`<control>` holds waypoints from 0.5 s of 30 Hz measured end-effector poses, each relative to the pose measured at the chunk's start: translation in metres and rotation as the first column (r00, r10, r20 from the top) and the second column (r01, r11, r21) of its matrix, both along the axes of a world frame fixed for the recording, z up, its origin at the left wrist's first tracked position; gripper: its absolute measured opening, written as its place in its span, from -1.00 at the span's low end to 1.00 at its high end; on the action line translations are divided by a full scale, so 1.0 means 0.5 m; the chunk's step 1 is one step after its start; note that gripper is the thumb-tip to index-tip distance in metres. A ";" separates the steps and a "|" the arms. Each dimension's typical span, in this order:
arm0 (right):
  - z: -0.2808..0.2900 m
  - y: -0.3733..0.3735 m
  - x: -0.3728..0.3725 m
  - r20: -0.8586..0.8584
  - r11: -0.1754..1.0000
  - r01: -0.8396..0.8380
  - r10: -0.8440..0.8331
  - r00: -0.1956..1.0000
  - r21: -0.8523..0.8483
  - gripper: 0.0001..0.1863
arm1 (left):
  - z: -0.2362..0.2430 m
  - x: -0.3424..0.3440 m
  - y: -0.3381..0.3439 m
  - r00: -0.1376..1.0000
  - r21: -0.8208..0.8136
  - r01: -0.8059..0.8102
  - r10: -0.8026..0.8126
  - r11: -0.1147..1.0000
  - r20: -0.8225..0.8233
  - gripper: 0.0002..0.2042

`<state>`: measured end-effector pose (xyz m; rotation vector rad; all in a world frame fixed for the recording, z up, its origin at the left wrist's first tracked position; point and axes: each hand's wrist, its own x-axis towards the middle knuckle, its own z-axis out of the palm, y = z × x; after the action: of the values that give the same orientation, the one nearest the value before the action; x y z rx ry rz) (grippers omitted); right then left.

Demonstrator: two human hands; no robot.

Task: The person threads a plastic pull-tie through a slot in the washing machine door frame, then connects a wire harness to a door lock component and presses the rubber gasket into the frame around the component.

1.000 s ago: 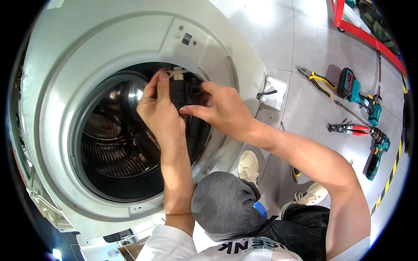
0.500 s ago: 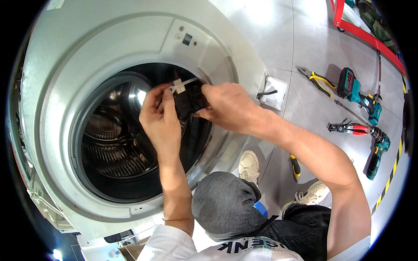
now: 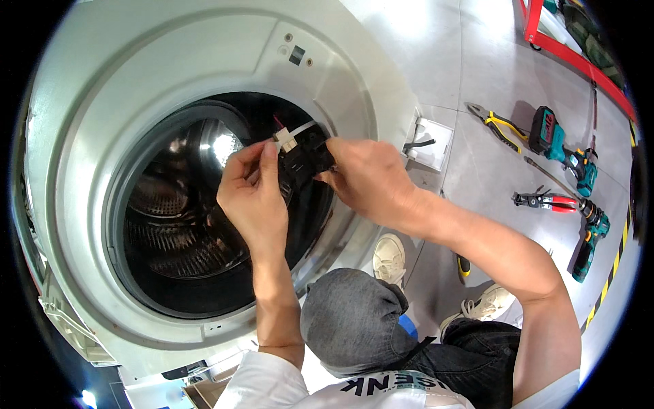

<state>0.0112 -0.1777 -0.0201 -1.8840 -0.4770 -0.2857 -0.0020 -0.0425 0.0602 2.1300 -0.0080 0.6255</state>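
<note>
In front of the dark door opening of a washing machine, my right hand (image 3: 375,174) grips a black plastic door lock (image 3: 304,160) by its right side, fingers closed around its edge. A white plug connector (image 3: 285,140) sits at the lock's upper left end, with a thin red wire (image 3: 278,123) rising from it. My left hand (image 3: 255,194) pinches at this connector, thumb and fingers closed. Whether the plug is fully seated in the lock cannot be seen. Behind both hands is the metal drum (image 3: 170,198), ringed by a grey rubber seal (image 3: 122,252).
The pale front panel (image 3: 82,170) surrounds the opening, with a small rectangular slot (image 3: 297,55) at its upper right. On the tiled floor lie yellow-handled pliers (image 3: 501,126), red-handled pliers (image 3: 545,200), two teal power drivers (image 3: 562,146) and a screwdriver (image 3: 464,266). A white tray (image 3: 432,144) stands beside the machine.
Both hands and the door lock have shifted slightly right, and the lock has tilted a little. The red wire and connector show more plainly. The grip of both hands stays the same.
</note>
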 end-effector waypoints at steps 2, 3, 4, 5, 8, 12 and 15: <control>-0.001 0.003 0.001 0.031 1.000 0.008 -0.008 0.999 0.013 -0.77 | -0.004 -0.008 -0.005 0.999 0.010 -0.011 0.011 1.000 0.031 -0.84; -0.001 0.003 0.001 0.046 1.000 0.001 -0.002 0.999 0.016 -0.77 | -0.004 -0.011 -0.007 0.999 0.021 -0.017 0.016 1.000 0.044 -0.84; -0.001 0.001 0.003 0.060 1.000 -0.004 0.003 0.998 0.016 -0.76 | -0.006 -0.011 -0.009 0.998 0.028 -0.021 0.020 0.999 0.056 -0.84; -0.001 -0.001 0.004 0.074 1.000 -0.009 0.008 0.997 0.016 -0.76 | -0.006 -0.010 -0.010 0.998 0.024 -0.021 0.019 0.999 0.055 -0.84; 0.001 -0.006 0.013 0.051 0.995 -0.028 0.033 0.998 -0.097 -0.66 | -0.003 -0.003 -0.011 0.998 0.027 -0.018 0.016 0.999 0.060 -0.85; -0.007 -0.005 0.022 0.104 0.999 -0.004 0.009 0.995 -0.052 -0.66 | -0.009 0.003 -0.008 0.996 0.040 -0.023 0.020 0.999 0.084 -0.85; -0.012 -0.002 0.021 0.146 1.000 0.013 -0.010 0.989 -0.021 -0.68 | -0.013 0.003 -0.010 0.993 0.001 -0.048 0.047 0.999 0.104 -0.86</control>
<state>0.0218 -0.1789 -0.0262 -1.8959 -0.5706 -0.4298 -0.0006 -0.0473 0.0540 2.1035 -0.0159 0.7646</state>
